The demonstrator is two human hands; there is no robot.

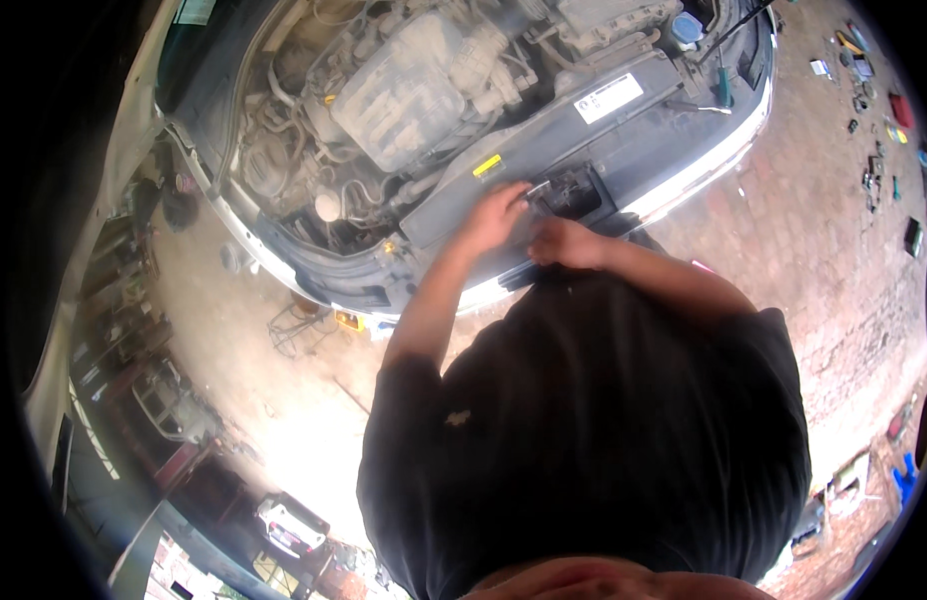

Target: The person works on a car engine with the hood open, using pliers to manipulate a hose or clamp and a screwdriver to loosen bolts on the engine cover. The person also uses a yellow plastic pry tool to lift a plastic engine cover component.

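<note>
My left hand (498, 212) is at the left end of the dark latch recess (581, 195) in the grey front panel (528, 135) of an open car bonnet, fingers bent around something small and shiny that I cannot make out. Just below it, my right hand (563, 242) is curled at the panel's lower edge; what its fingers grip is hidden. Behind them lies the dusty engine (393, 90), with a round pale cap (327, 205) to the left. A teal-handled tool (723, 88) rests at the panel's right end, near a blue cap (686, 30).
The car's front bumper (693, 180) curves below my hands. Scattered tools and parts, including a red item (900, 110), lie on the paved ground (823, 250) at right. A yellow object (349, 319) and wire frame sit under the bumper. Other vehicles (293, 525) stand at the lower left.
</note>
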